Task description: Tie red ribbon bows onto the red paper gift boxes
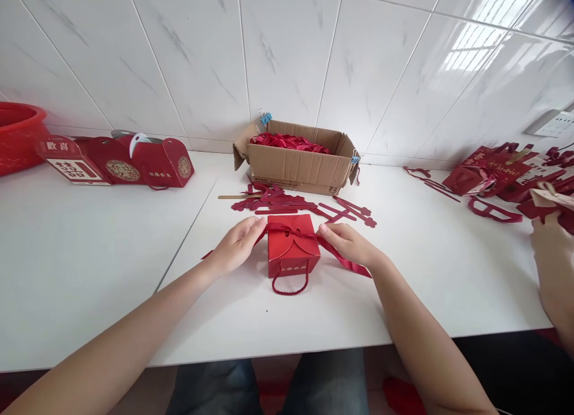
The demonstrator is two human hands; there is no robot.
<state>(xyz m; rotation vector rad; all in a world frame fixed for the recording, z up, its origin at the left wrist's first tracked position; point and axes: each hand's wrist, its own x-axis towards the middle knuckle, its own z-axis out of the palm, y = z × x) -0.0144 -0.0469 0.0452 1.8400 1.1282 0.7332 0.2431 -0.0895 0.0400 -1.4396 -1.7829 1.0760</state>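
Head view: left hand [240,241] and right hand [352,241] each pinch the ribbon [350,265], whose length runs left to right across the top of the red box [293,251]. That box sits on the worktop [233,319] between the hands, about equally near both, its cord handle [290,293] toward the wearer. Its gold characters are too small to read; the carton [300,167] behind bears a "www" address, and a maroon box [54,146] at far left reads 歡喜 and 囍

On our table [112,271], a gift box [293,247] sits between our left hand [242,240] and right hand [348,241], strips [282,203] behind it, then a carton [305,167] of ribbons [289,143]. We have boxes [121,167] beside a basin [20,140] at left, more boxes [470,179] at right.
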